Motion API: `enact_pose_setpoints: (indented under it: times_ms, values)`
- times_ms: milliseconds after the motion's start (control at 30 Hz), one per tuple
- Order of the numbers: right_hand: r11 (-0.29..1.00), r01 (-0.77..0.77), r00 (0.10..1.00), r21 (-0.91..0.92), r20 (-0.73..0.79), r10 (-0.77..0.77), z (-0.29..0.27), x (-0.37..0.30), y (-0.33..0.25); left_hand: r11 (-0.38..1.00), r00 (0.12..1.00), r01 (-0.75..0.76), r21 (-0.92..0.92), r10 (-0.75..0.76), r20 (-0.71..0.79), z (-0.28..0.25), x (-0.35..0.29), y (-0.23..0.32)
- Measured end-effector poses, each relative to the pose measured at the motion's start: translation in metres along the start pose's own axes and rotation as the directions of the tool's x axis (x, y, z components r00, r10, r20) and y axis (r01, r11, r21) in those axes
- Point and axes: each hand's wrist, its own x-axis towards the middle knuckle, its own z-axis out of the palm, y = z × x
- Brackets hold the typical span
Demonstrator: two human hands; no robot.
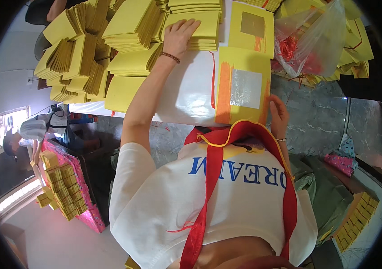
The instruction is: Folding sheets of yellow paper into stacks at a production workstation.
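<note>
**Yellow paper stacks under both hands**

Yellow paper stack (pixel 197 28) lies at twelve o'clock on the white table (pixel 186 94), with the left hand (pixel 179 36) resting flat on it, fingers spread and gripping nothing. Toward one o'clock, a yellow sheet with a silver foil square (pixel 243 85) tops a pile at the table edge; the right hand (pixel 279 116) touches its lower right corner, fingers loosely curled, hold unclear. More fanned yellow bundles (pixel 83 62) crowd eleven o'clock, and a clear plastic bag (pixel 309 42) sits at two o'clock
</note>
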Motion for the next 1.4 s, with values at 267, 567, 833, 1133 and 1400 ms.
enact_pose_setpoints:
  times_ms: [267, 567, 833, 1133, 1400]
  values:
    - [0.999, 0.002, 1.000, 0.034, -0.022, -0.001, 0.002, -0.001, 0.007, 0.998, 0.978, 0.065, 0.009, -0.066, 0.199, 0.038, -0.007, -0.010]
    - [0.999, 0.018, 0.999, 0.038, -0.036, -0.016, 0.003, -0.001, 0.014, 0.997, 0.942, 0.078, 0.002, -0.074, 0.327, 0.052, -0.028, -0.006]
    - [0.999, 0.001, 1.000, 0.039, -0.029, 0.001, 0.002, 0.001, 0.007, 0.998, 0.893, 0.057, 0.002, -0.052, 0.447, 0.036, -0.009, -0.015]
    - [0.981, 0.165, 0.986, -0.100, -0.015, -0.167, -0.003, 0.001, 0.014, 0.996, 0.963, 0.059, -0.074, -0.037, 0.268, -0.002, -0.008, 0.006]
    - [0.994, -0.007, 0.997, 0.110, -0.077, 0.015, 0.011, 0.000, 0.010, -0.231, 0.650, 0.586, -0.777, -0.438, 0.621, -0.037, -0.080, 0.148]
